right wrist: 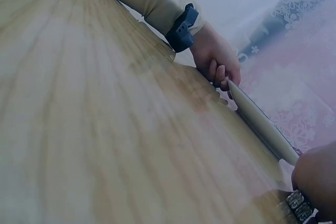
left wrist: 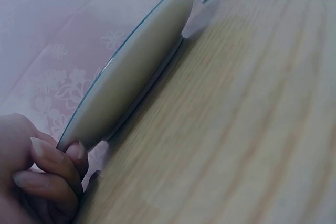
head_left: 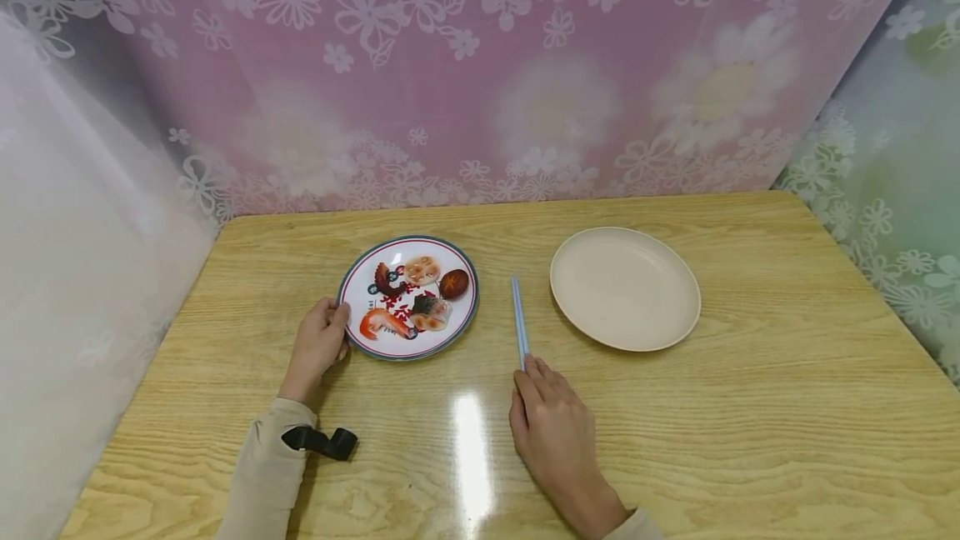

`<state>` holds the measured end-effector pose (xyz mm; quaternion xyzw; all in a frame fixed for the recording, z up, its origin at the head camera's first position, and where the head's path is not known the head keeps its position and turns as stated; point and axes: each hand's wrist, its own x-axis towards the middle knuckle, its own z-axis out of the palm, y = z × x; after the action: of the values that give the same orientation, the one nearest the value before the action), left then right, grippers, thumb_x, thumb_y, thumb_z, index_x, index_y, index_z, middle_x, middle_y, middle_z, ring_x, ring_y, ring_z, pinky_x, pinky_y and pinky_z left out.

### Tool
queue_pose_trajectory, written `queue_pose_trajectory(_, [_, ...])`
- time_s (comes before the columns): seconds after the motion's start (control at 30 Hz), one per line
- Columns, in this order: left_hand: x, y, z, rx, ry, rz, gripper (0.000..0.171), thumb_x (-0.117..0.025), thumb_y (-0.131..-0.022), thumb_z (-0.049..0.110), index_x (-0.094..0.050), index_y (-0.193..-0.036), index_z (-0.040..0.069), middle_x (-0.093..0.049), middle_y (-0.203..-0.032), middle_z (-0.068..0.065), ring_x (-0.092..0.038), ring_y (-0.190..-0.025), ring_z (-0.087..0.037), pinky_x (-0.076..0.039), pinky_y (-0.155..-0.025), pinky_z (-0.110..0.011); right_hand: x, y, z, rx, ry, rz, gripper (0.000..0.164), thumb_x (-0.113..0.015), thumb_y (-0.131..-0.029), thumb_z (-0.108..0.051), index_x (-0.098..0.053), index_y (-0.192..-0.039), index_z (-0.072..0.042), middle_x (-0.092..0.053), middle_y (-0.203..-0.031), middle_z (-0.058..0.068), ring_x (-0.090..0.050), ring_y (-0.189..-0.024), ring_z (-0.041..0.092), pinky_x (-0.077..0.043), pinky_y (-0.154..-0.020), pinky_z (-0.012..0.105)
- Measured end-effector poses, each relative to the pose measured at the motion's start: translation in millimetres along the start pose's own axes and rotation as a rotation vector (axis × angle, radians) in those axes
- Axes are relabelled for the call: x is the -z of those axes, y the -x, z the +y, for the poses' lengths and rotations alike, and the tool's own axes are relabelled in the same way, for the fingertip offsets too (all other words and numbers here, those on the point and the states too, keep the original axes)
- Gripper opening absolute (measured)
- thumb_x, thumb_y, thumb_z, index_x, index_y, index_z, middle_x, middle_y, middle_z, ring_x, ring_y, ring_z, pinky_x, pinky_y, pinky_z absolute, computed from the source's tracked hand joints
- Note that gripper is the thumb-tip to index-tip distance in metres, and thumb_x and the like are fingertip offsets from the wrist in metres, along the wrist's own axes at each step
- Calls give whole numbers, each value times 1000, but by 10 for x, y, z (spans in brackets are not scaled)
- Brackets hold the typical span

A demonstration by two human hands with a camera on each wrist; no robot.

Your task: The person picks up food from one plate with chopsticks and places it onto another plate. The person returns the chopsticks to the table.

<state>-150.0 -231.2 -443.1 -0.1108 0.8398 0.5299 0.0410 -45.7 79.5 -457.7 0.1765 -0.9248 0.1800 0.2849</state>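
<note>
At the left, my left hand (head_left: 318, 344) pinches the near-left rim of a round white plate (head_left: 358, 294) with a blue-green edge; thumb on top, fingers below. Food-shaped pieces lie on it: a shrimp (head_left: 381, 322), a brown mushroom (head_left: 453, 283), a dark red curled piece (head_left: 387, 282), a pale round slice (head_left: 422, 271) and a dark-skinned chunk (head_left: 431, 311). The plate's pale underside (left wrist: 131, 72) shows in the left wrist view. My right hand (head_left: 558, 432) holds light blue chopsticks (head_left: 519, 319) pointing away; their patterned end (right wrist: 299, 205) shows beside the hand in the right wrist view.
An oval beige plate (head_left: 625, 288) stands right of the chopsticks, with nothing on it. The wooden table (head_left: 750, 407) ends at the back against a pink flowered cloth (head_left: 465, 107). A black wrist device (head_left: 322, 442) sits on the left sleeve.
</note>
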Motion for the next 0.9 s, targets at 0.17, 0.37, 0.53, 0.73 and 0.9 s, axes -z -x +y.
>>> queue_pose_trajectory(0.17, [4, -5, 4, 5, 6, 0, 32, -39, -104, 20, -47, -120, -6, -49, -65, -3, -43, -43, -8, -37, -42, -23, 6, 8, -32, -13, 18, -5, 19, -69, -79, -3, -72, -96, 5, -68, -108, 21, -68, -96, 35, -55, -75, 45])
queue_pose_trajectory(0.37, [-5, -10, 7, 0, 13, 2, 30, -39, -104, 19, -47, -118, -7, -49, -62, -1, -42, -42, -8, -36, -41, -22, 44, 39, -143, -40, 78, -39, 27, -68, -77, -5, -70, -101, 7, -67, -110, 23, -67, -98, 36, -55, -76, 44])
queue_pose_trajectory(0.53, [-1, -4, 4, -2, 12, 2, 29, -39, -104, 18, -47, -117, -7, -49, -61, -1, -42, -41, -8, -36, -41, -22, 50, 61, -223, -90, 81, -52, 30, -63, -80, -5, -69, -105, 9, -65, -114, 24, -66, -100, 37, -56, -72, 45])
queue_pose_trajectory(0.73, [1, -8, -11, 3, 10, 1, 30, -40, -104, 19, -47, -118, -6, -48, -61, -1, -42, -41, -8, -36, -41, -22, 46, 68, -279, -118, 89, -86, 31, -64, -81, -5, -67, -106, 12, -63, -117, 27, -65, -101, 38, -55, -73, 45])
queue_pose_trajectory(0.9, [-5, -8, -21, -8, 12, 0, 28, -40, -104, 19, -47, -116, -6, -48, -60, 0, -42, -41, -8, -35, -41, -22, 43, 63, -304, -123, 110, -92, 33, -66, -80, -4, -66, -107, 14, -62, -118, 28, -65, -102, 37, -56, -73, 43])
